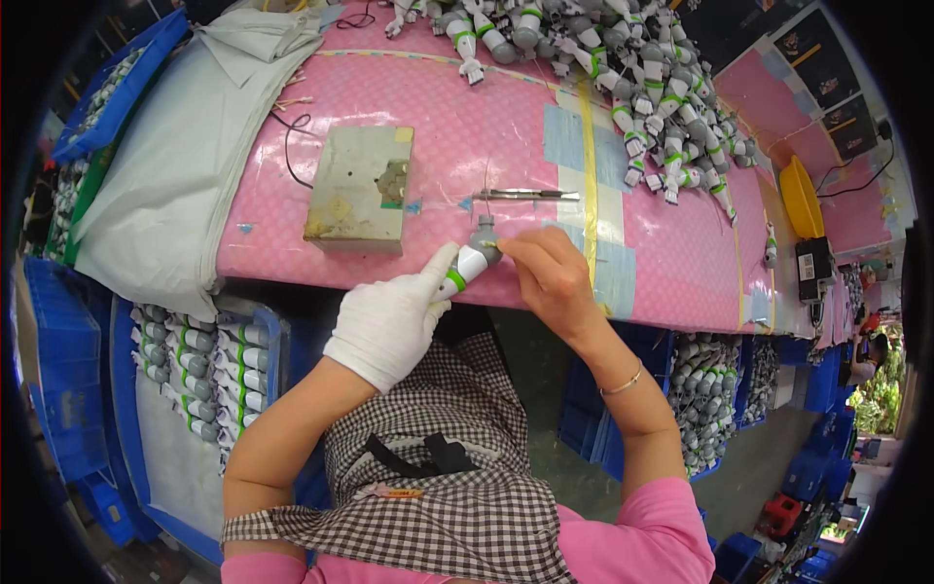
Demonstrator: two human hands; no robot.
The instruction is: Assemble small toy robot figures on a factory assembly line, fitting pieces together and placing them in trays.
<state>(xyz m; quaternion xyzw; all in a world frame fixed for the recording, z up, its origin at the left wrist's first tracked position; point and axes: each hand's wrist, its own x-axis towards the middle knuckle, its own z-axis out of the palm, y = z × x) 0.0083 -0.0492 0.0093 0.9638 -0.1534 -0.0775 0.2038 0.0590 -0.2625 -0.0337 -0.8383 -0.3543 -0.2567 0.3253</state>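
Observation:
My left hand (384, 321), in a white glove, is closed round a small plastic toy part (471, 263) with a grey knob, a white body and a green band. The part lies tilted at the near edge of the pink-covered table (467, 127), its grey end pointing away from me. On the right, my bare right hand (555, 277) pinches close against that grey end; what its fingertips hold, if anything, is too small to make out. Beyond the part lies a pair of metal tweezers (525, 195).
Left of my hands stands a grey metal box (355, 185) with a cord. A large heap of similar toy parts (671, 107) covers the far right. Blue bins (277, 341) holding more parts flank me below the table, and a white sheet (165, 185) drapes its left end.

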